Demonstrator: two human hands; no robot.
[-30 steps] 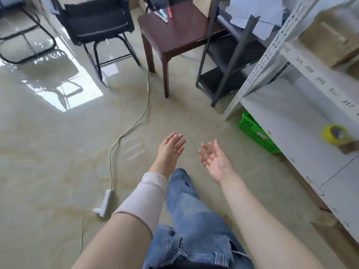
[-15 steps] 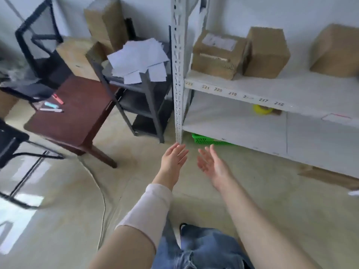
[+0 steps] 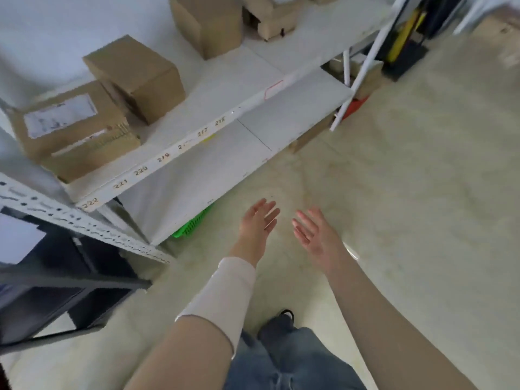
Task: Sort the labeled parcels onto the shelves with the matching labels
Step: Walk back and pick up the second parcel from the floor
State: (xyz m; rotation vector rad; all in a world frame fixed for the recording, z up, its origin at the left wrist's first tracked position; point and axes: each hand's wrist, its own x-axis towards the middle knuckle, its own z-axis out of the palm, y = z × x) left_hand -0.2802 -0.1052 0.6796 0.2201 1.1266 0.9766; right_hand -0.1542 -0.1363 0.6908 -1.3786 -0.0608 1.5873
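1. Holding nothing, the left hand [image 3: 257, 220] and the right hand [image 3: 315, 235] both hang open over the floor [image 3: 422, 192], fingers spread and palms turned toward each other, with a gap between them.
2. Parcels are the task's things: a labelled parcel [image 3: 71, 128] lies at the left end of the shelf [image 3: 225, 80], a plain box [image 3: 135, 77] touches it on the right, and further boxes [image 3: 209, 22] stand farther along toward the far end.
3. Number labels [image 3: 140, 170] run along the shelf's front edge, reading 222 down to about 216; one between 219 and 217 is too smeared to read.
4. Risk one, as I judge it: the view is tilted and blurred, so a parcel could go to the wrong number, especially at the unreadable tag.
5. Risk two: no unsorted parcel shows near the hands, so the next reach may turn the person toward something outside the view, and a leg could clip the green basket [image 3: 194, 223] poking out from under the lower shelf [image 3: 253, 142].
6. Risk three: the boxes at the left sit close together, so pushing another in could shove the labelled parcel toward the edge.
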